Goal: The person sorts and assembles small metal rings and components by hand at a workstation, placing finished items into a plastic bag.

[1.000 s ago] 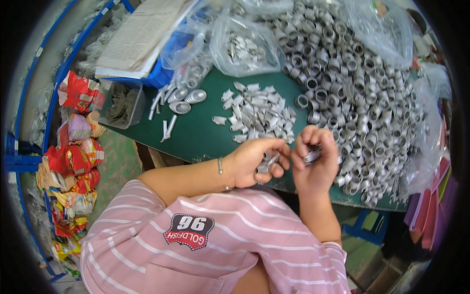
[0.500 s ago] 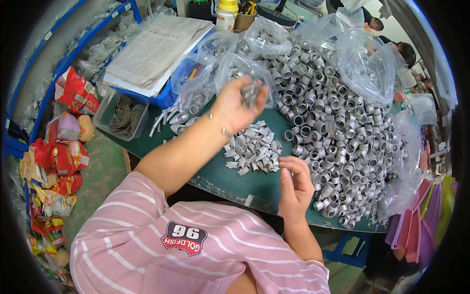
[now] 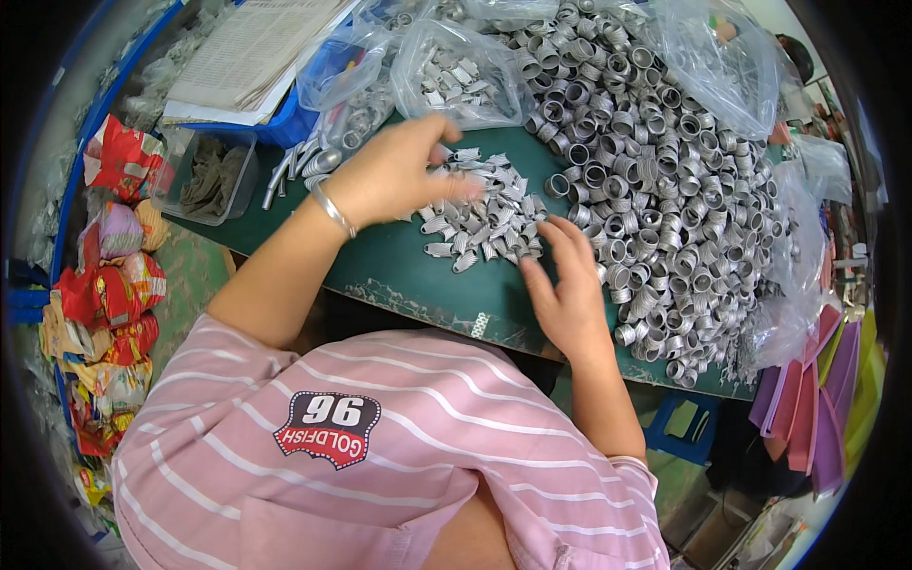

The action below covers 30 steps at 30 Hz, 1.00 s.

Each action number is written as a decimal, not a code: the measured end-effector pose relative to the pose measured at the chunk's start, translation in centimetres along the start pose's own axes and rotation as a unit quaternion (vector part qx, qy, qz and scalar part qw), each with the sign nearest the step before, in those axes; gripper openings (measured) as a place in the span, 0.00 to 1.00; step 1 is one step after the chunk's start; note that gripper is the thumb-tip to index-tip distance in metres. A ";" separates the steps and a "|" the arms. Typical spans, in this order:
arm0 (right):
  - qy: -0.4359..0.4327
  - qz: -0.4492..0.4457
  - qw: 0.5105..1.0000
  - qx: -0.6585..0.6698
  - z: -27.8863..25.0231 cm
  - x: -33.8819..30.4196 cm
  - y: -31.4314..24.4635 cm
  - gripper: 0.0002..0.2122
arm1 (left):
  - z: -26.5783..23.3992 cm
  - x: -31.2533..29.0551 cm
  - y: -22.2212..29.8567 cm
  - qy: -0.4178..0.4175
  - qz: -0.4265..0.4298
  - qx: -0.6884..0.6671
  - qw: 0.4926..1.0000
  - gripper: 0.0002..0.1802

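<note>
My left hand [image 3: 404, 171], slightly blurred, hovers at the left side of a pile of small grey ribbed metal pieces [image 3: 499, 214]. Its fingers are apart, with nothing visible in them. At the pile's right edge is my right hand [image 3: 573, 294], thumb and fingers spread, the fingertips close to the nearest pieces. Just beyond the pile lies an open clear plastic bag [image 3: 518, 104] with more of these small pieces inside. A large heap of grey threaded metal rings [image 3: 655, 204] spreads to the right of both hands.
Under everything is a green tabletop [image 3: 408, 271] with a worn front edge. Left stand a clear tub [image 3: 249, 180] holding a dark cloth and a blue tray [image 3: 294, 122] under papers [image 3: 256, 57]. Another plastic bag [image 3: 731, 76] rests on the rings. A blue stool [image 3: 682, 427] stands below right.
My left hand has come down from the bag to the pile, and the pieces it held no longer show in it. My right hand has opened wider beside the pile. The view has shifted.
</note>
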State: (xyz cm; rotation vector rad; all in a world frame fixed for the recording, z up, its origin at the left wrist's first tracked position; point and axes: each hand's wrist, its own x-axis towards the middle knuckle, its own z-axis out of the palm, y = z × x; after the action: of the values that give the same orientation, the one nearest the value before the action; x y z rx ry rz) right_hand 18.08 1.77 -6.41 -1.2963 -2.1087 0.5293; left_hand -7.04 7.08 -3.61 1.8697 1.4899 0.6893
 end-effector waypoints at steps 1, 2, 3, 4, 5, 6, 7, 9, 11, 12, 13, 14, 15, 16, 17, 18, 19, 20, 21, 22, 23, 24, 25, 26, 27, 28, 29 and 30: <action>-0.044 0.011 0.999 -0.016 0.2 0.1 -0.2 0.25 | 0.5 -1.1 -0.6 0.008 0.028 0.090 0.995 0.38; -0.065 0.009 0.997 -0.041 0.6 0.3 -0.8 0.27 | 1.3 -1.9 -1.3 0.016 0.056 0.180 0.982 0.44; -0.062 -0.011 0.997 -0.050 1.1 0.4 -1.0 0.28 | 1.6 -2.5 -1.2 -0.021 0.041 0.171 0.984 0.46; -0.058 -0.033 0.996 -0.065 1.6 0.5 -0.7 0.28 | 2.2 -2.9 -0.9 -0.055 0.030 0.160 0.985 0.47; -0.042 -0.043 0.996 -0.069 2.3 0.3 -0.4 0.28 | 3.0 -3.2 -0.8 -0.045 0.076 0.160 0.983 0.43; -0.019 -0.054 0.997 -0.057 2.8 0.3 -0.2 0.27 | 3.6 -3.4 -0.5 -0.037 0.080 0.133 0.987 0.41; -0.014 -0.057 0.997 -0.046 3.0 0.4 0.0 0.27 | 4.2 -3.5 -0.8 -0.019 0.097 0.109 0.989 0.39; -0.003 -0.069 0.997 -0.017 3.1 0.5 0.3 0.27 | 5.0 -3.6 -0.5 0.009 0.119 0.054 0.991 0.35; 0.003 -0.084 0.996 0.007 3.0 0.6 0.2 0.24 | 6.1 -4.0 -0.4 0.042 0.111 0.002 0.993 0.30; -0.002 -0.085 0.996 0.016 3.1 0.4 0.3 0.23 | 6.4 -4.1 -0.4 0.046 0.119 -0.013 0.992 0.29; 0.012 -0.092 0.995 0.024 3.2 0.4 0.5 0.21 | 6.6 -4.0 -0.3 0.050 0.126 -0.028 0.990 0.29; 0.010 -0.090 0.995 0.030 2.9 0.5 0.6 0.21 | 6.7 -3.9 -0.2 0.053 0.133 -0.043 0.989 0.28; 0.007 -0.084 0.996 0.040 2.8 0.4 0.5 0.20 | 6.9 -3.8 -0.4 0.066 0.142 -0.060 0.986 0.25; 0.004 -0.079 0.996 0.050 2.7 0.3 0.5 0.19 | 7.2 -3.7 -0.6 0.080 0.156 -0.066 0.982 0.25; 0.004 -0.080 0.996 0.048 2.4 0.4 0.3 0.15 | 7.5 -3.6 -0.8 0.095 0.169 -0.072 0.978 0.25; -0.003 -0.087 0.995 0.045 2.0 0.6 0.4 0.14 | 7.7 -3.5 -1.0 0.108 0.182 -0.078 0.974 0.25; -0.012 -0.091 0.995 0.044 1.5 0.7 0.6 0.13 | 7.5 -3.6 -0.7 0.094 0.155 -0.083 0.980 0.24; -0.021 -0.095 0.994 0.043 0.9 1.0 0.8 0.12 | 7.0 -3.7 -0.3 0.079 0.127 -0.088 0.985 0.23; 0.002 -0.089 0.996 0.010 0.3 1.2 1.0 0.09 | 6.8 -3.8 -0.2 0.063 0.098 -0.092 0.989 0.22; 0.018 -0.102 0.993 -0.048 -0.6 1.8 1.2 0.07 | 6.8 -3.7 -0.5 0.086 0.119 -0.090 0.985 0.23; 0.044 -0.123 0.987 -0.095 -1.3 2.6 1.9 0.05 | 7.0 -3.5 -0.9 0.108 0.140 -0.088 0.980 0.23; 0.070 -0.137 0.978 -0.140 -1.8 3.4 2.6 0.04 | 7.2 -3.5 -1.3 0.132 0.158 -0.084 0.975 0.23; 0.079 -0.134 0.970 -0.188 -2.3 4.1 3.0 0.04 | 7.3 -3.4 -1.4 0.144 0.154 -0.094 0.973 0.23; 0.082 -0.126 0.966 -0.209 -2.5 4.6 3.3 0.03 | 7.3 -3.4 -1.5 0.142 0.150 -0.098 0.974 0.22; 0.078 -0.127 0.962 -0.227 -2.3 5.3 3.6 0.03 | 7.1 -3.3 -1.4 0.140 0.147 -0.100 0.974 0.22; 0.075 -0.128 0.958 -0.245 -1.9 5.8 3.8 0.02 | 7.0 -3.2 -1.5 0.139 0.144 -0.102 0.974 0.22; 0.059 -0.140 0.950 -0.275 -1.4 6.1 3.9 0.02 | 7.2 -3.1 -1.6 0.143 0.152 -0.104 0.972 0.21; 0.044 -0.153 0.939 -0.304 -0.9 6.6 3.8 0.02 | 7.2 -3.0 -1.7 0.143 0.151 -0.103 0.973 0.20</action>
State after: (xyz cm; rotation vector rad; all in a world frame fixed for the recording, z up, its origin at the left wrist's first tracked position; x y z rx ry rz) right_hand 18.93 9.40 -6.25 -1.2227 -2.4294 -0.3403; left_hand -3.49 3.22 -9.63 1.9112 1.2498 1.2541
